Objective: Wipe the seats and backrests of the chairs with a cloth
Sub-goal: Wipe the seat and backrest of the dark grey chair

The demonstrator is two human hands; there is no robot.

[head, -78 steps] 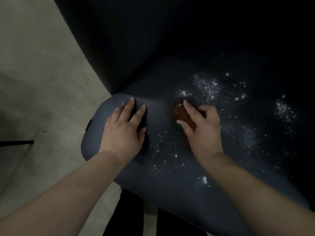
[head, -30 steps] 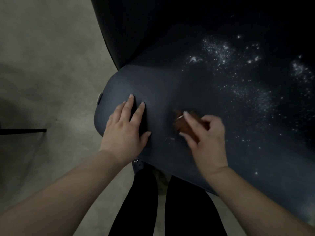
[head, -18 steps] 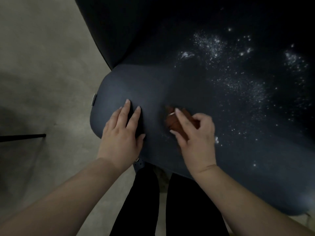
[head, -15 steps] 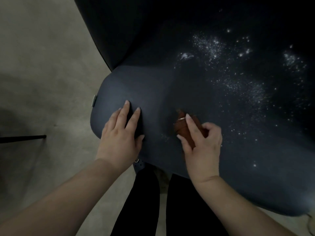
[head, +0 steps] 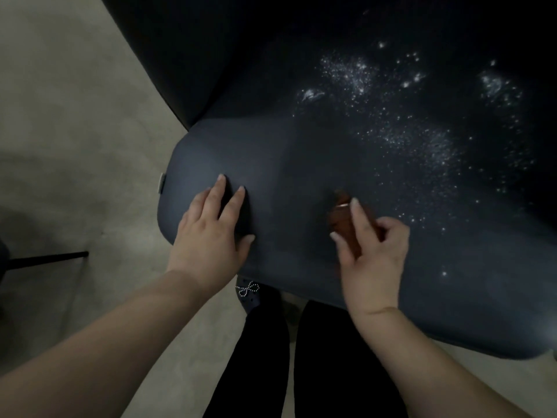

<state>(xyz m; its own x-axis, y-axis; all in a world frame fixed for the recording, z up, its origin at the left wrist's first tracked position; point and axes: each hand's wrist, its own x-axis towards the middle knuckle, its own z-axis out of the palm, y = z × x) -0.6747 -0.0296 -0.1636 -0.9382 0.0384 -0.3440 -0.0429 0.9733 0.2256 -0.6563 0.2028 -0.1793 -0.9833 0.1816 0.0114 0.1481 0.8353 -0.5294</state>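
Note:
A dark blue chair seat [head: 286, 164] fills the middle and right of the view, with its dark backrest [head: 211, 49] rising at the top. White powder specks [head: 407, 137] are scattered over the seat's right half. My left hand [head: 211, 233] rests flat on the seat's left front part, fingers straight. My right hand [head: 370, 251] grips a small reddish-brown cloth [head: 342, 218] bunched under its fingers and presses it on the seat near the front edge, left of the powder.
Grey concrete floor [head: 75, 131] lies to the left. A thin black bar [head: 45, 259] crosses the floor at the left edge. My legs in black trousers [head: 262, 357] and a dark shoe with a beaded bow [head: 248, 289] stand under the seat's front edge.
My right hand with the cloth has slid to the right along the seat front. The powder near the front left is gone. My left hand stays flat in place.

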